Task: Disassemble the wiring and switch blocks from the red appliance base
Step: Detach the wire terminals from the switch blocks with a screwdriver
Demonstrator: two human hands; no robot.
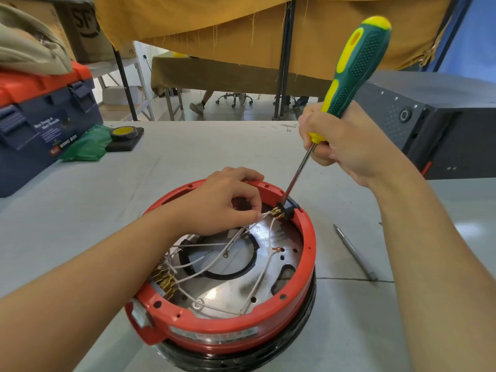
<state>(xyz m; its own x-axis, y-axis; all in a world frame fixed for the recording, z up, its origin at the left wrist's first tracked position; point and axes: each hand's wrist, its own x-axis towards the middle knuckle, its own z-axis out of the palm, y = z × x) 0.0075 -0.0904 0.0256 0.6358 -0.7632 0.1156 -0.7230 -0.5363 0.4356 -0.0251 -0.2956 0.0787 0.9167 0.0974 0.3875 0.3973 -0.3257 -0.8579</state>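
The red appliance base (306, 253) lies upside down on the table in front of me, its metal inside showing. White wires (257, 280) cross the plate. A black switch block (288, 209) with brass terminals sits at the far right rim. My left hand (225, 202) pinches a white wire right beside those terminals. My right hand (346, 140) grips a green and yellow screwdriver (354, 63), whose tip touches the black block. A second cluster of brass terminals (165, 281) sits at the near left rim.
A thin metal pen-like tool (354, 252) lies on the table right of the base. A blue and red toolbox (40, 122) stands at the left, with a tape roll (124, 132) beside it. A black case (434, 122) occupies the right.
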